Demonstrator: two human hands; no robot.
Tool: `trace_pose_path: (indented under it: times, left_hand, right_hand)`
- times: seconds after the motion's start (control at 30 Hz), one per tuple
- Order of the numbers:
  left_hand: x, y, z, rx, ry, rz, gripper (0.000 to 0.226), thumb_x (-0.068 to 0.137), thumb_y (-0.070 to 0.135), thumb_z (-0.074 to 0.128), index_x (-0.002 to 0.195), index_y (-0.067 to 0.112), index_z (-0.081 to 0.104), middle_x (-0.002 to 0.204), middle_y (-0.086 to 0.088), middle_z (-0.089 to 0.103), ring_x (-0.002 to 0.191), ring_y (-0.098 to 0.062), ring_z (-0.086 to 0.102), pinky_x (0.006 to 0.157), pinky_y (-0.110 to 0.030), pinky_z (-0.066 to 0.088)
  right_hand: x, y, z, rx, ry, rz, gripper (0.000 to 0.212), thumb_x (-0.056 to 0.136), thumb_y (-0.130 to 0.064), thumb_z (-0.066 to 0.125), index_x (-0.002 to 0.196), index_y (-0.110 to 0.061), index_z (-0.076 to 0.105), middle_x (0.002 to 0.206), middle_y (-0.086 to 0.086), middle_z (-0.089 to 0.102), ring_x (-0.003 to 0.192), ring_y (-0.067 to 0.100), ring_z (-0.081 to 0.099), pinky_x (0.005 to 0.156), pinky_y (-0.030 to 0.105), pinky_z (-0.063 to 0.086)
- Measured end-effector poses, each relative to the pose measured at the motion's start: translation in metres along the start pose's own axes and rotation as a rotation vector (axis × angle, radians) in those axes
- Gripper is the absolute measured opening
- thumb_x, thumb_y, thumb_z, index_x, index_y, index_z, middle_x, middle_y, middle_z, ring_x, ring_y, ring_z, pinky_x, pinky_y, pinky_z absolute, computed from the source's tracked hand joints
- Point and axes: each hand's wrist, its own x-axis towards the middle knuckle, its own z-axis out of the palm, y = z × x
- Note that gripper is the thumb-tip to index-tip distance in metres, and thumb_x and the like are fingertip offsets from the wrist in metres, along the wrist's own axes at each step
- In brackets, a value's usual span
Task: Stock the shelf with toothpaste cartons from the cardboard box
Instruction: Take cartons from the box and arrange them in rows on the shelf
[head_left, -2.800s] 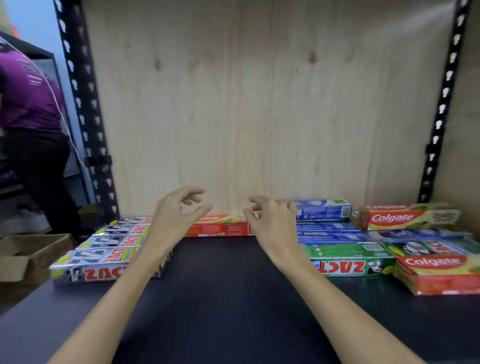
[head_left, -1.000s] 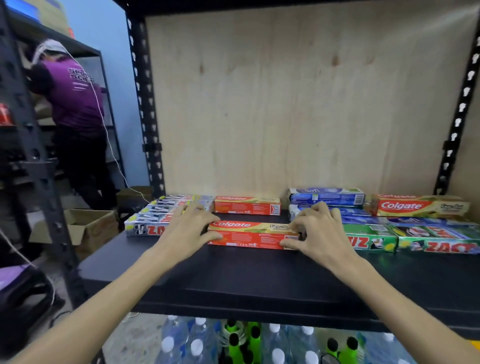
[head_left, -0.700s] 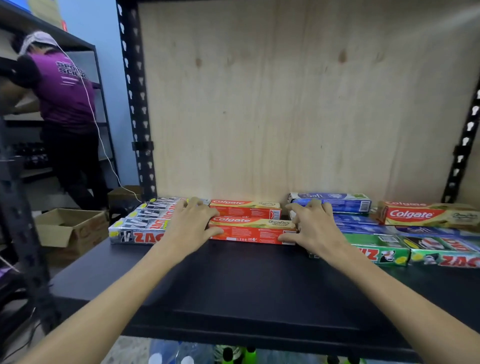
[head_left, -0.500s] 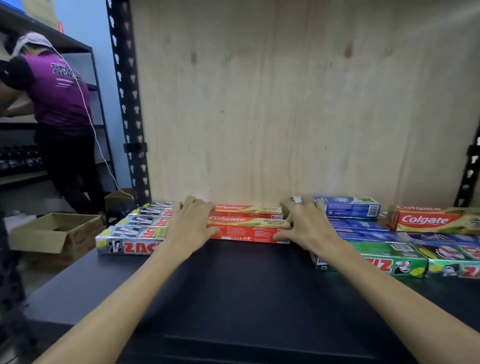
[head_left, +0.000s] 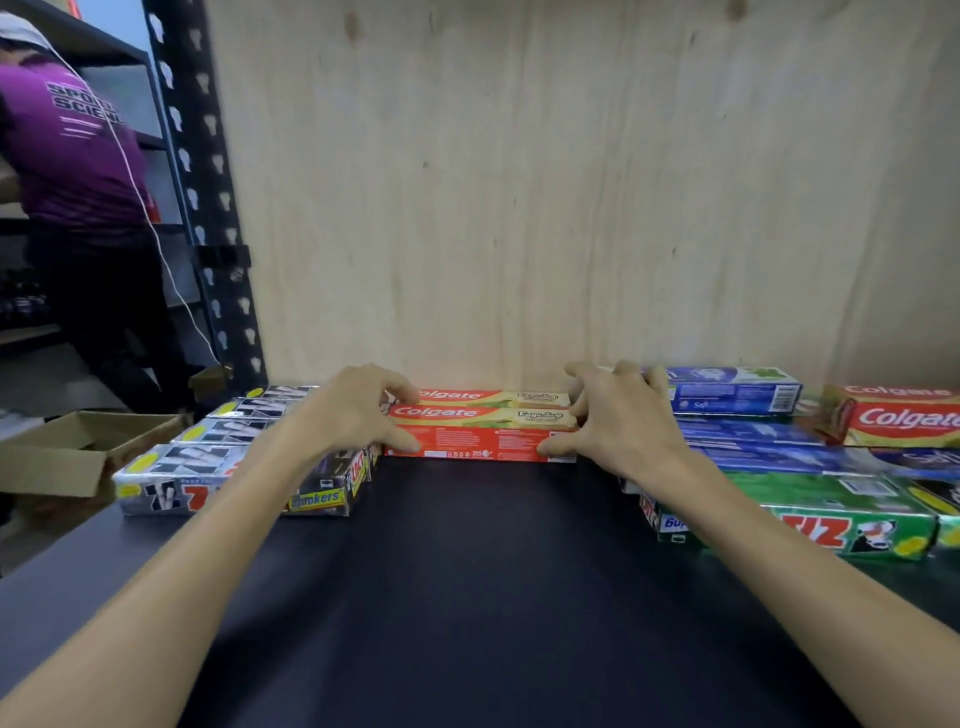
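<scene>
Red and yellow cardboard toothpaste carton (head_left: 480, 444) is lying far back on the black shelf (head_left: 467, 597), its long side running left to right. I am holding it, left hand (head_left: 358, 415) pinching its left end, right hand (head_left: 613, 421) pinching its right. Fingertips behind it are hidden.

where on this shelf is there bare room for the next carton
The widest bare patch is the black shelf board in front of the red Colgate carton held by the left hand and right hand, between the silver Zact cartons and the green Zact carton. Both sides and the back row are crowded.
</scene>
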Motion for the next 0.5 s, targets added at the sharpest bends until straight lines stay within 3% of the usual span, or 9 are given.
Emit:
trace_pose_path:
  times: [0.37, 0.4, 0.5]
  left_hand:
    - [-0.007, 0.001, 0.002, -0.067, 0.076, -0.013, 0.055, 0.066, 0.026, 0.094, 0.117, 0.018, 0.074, 0.108, 0.006, 0.063, 0.103, -0.009, 0.056, 0.09, -0.023, 0.037]
    - [-0.008, 0.002, 0.001, -0.093, 0.062, -0.007, 0.054, 0.068, 0.026, 0.093, 0.117, 0.017, 0.073, 0.107, 0.007, 0.063, 0.095, -0.004, 0.057, 0.086, -0.021, 0.038]
    - [-0.013, 0.006, -0.005, -0.241, 0.068, 0.018, 0.05, 0.07, 0.032, 0.09, 0.116, 0.019, 0.074, 0.11, 0.006, 0.071, 0.051, 0.009, 0.056, 0.056, -0.014, 0.04]
  right_hand:
    - [-0.005, -0.001, -0.001, 0.072, -0.009, 0.033, 0.087, 0.065, -0.067, 0.08, 0.137, -0.026, 0.053, 0.107, -0.005, 0.072, 0.121, 0.022, 0.043, 0.093, 0.039, 0.023]
    - [-0.006, -0.001, -0.002, 0.078, -0.011, 0.035, 0.086, 0.066, -0.066, 0.08, 0.137, -0.025, 0.053, 0.106, -0.006, 0.072, 0.121, 0.021, 0.043, 0.093, 0.038, 0.022]
    - [-0.006, -0.002, -0.003, 0.055, -0.014, 0.025, 0.087, 0.066, -0.069, 0.078, 0.137, -0.026, 0.052, 0.107, -0.007, 0.072, 0.122, 0.022, 0.044, 0.093, 0.039, 0.021]
